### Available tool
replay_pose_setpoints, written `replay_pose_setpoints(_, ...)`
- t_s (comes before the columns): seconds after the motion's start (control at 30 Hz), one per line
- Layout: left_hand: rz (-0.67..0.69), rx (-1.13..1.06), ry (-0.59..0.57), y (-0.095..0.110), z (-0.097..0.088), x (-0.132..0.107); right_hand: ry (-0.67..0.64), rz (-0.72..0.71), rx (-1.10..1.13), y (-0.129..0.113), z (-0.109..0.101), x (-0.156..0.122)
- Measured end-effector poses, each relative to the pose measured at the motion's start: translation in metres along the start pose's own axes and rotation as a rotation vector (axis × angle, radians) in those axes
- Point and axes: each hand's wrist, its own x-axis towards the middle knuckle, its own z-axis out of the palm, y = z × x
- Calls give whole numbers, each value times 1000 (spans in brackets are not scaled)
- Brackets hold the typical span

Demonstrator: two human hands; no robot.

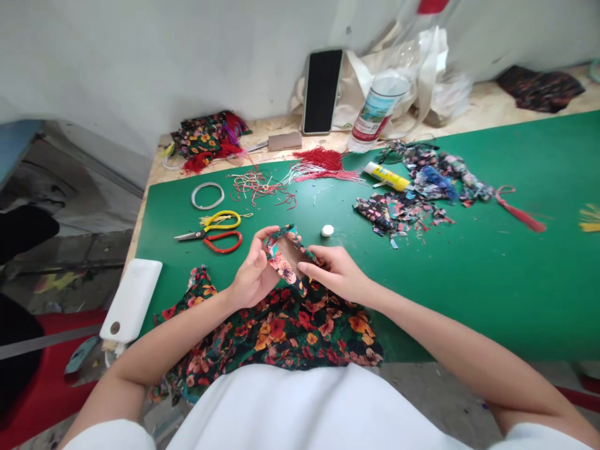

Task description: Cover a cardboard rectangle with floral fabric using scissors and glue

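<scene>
Between my hands is a small brown card piece with floral fabric edges (284,267), its cloth folded over the sides. My left hand (255,272) grips its left end, fingers curled behind it. My right hand (335,270) pinches the right edge, thumb on the brown face. Below them a larger dark floral fabric (281,328) with red and orange flowers spreads over the table's front edge, partly hidden by my left forearm. Just beyond my hands stands a small white cap (327,230). Scissors (213,235) with one yellow and one red handle lie to the left.
On the green mat (492,275) are a yellow glue stick (388,177), fabric scraps (398,212), red threads (323,161), a tape ring (207,196) and a red tassel (520,211). Behind stand a phone (322,90) and a plastic bottle (379,109). A white power bank (132,300) lies at the left edge.
</scene>
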Motion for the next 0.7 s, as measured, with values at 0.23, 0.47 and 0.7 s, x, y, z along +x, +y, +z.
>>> replay_pose_setpoints(0.23,-202,-79,28,6,-10,13,59,144,241,1,-4,1)
replay_pose_setpoints(0.47,-344,-120,17,5,-11,15,141,-65,-41,0,-12,2)
replay_pose_setpoints(0.7,-225,211,-26,-5,-27,17,109,76,63,-7,-12,-2)
